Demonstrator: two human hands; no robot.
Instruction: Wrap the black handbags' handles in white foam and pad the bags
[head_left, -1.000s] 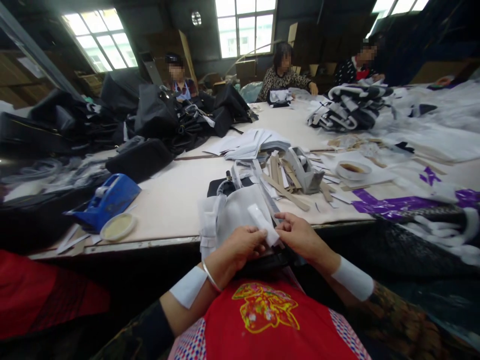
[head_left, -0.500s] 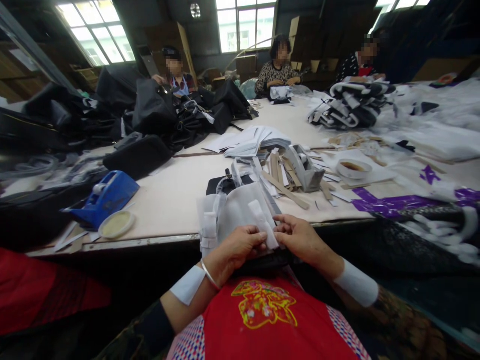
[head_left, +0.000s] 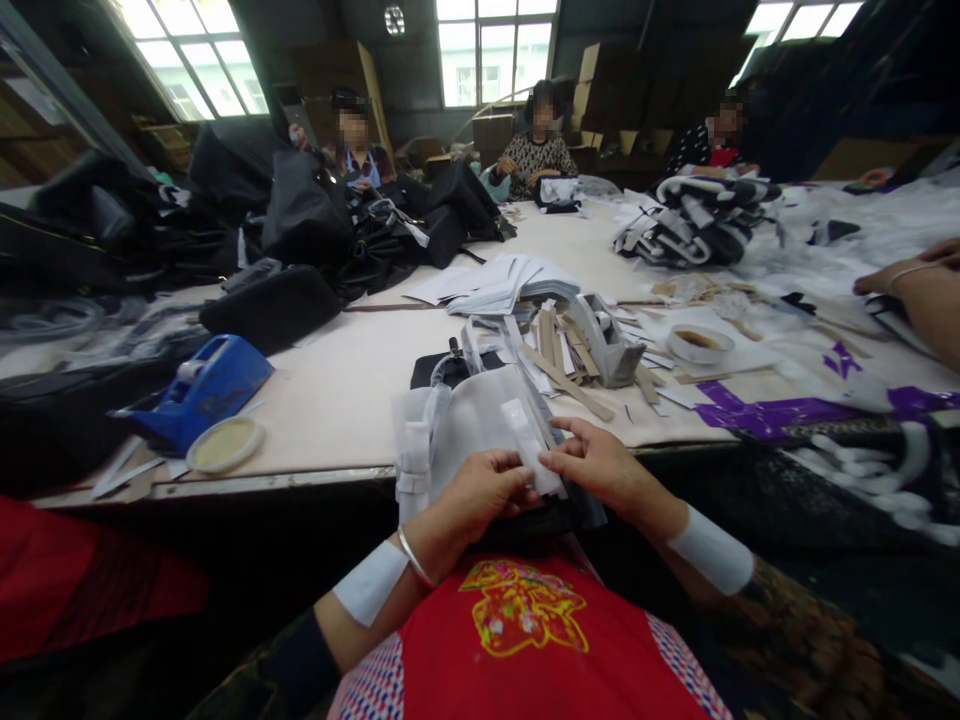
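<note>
A white fabric bag piece (head_left: 472,425) with straps hangs over the table's near edge in front of me. A narrow white strip (head_left: 534,450) sticks up from it. My left hand (head_left: 480,495) pinches the lower end of that strip from the left, fingers closed. From the right, my right hand (head_left: 600,468) grips the same strip with thumb and fingers pressed on it. Both wrists carry white bands, and a bangle sits on the left one.
On the left stand a blue tape dispenser (head_left: 201,390) and a round lid (head_left: 225,444). A grey tape dispenser (head_left: 606,340), card strips, paper stacks (head_left: 502,285) and a tape roll (head_left: 699,343) lie behind. Black bags (head_left: 315,230) pile up at left. Another person's arm (head_left: 919,295) enters at right; three people sit at the far side.
My hands keep their hold on the white strip and have shifted slightly up and left. Another person's arm has come into view at the right edge. The view has tilted a little.
</note>
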